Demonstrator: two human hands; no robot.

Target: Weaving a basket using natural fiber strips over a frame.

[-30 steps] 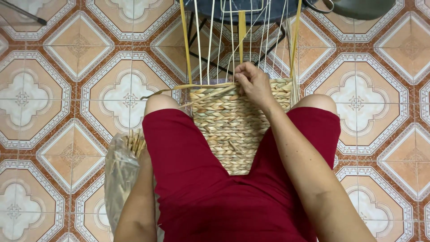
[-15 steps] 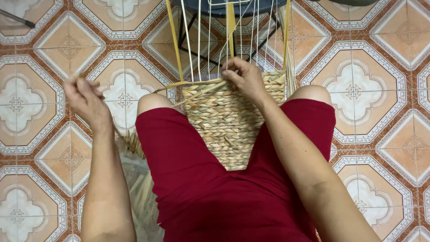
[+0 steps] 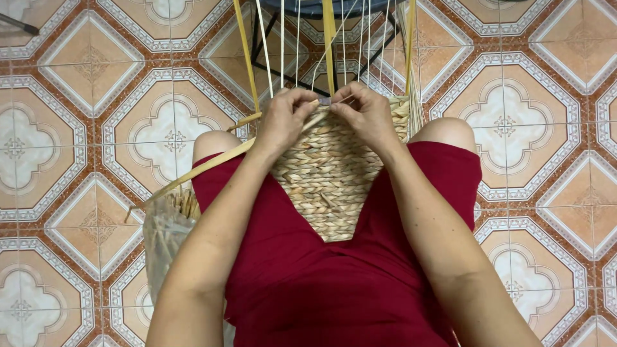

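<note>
Clear bag (image 3: 166, 238) of straw strips at left thigh. Woven basket (image 3: 331, 173) between red-clad knees. Left hand (image 3: 283, 122) pinching a long straw strand (image 3: 205, 166); right hand (image 3: 367, 115) pinching the basket's top rim. Upright stakes (image 3: 329, 38) beyond, over patterned tile floor (image 3: 83, 128).

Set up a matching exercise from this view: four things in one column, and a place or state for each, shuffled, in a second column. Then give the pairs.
1. left hand
2. woven basket
3. clear bag
4. upright strands

A. rising from the basket's top edge
B. on the tiled floor by the left thigh
C. pinching a long flat strand
D. held between the knees

Pairs: 1-C, 2-D, 3-B, 4-A
</note>
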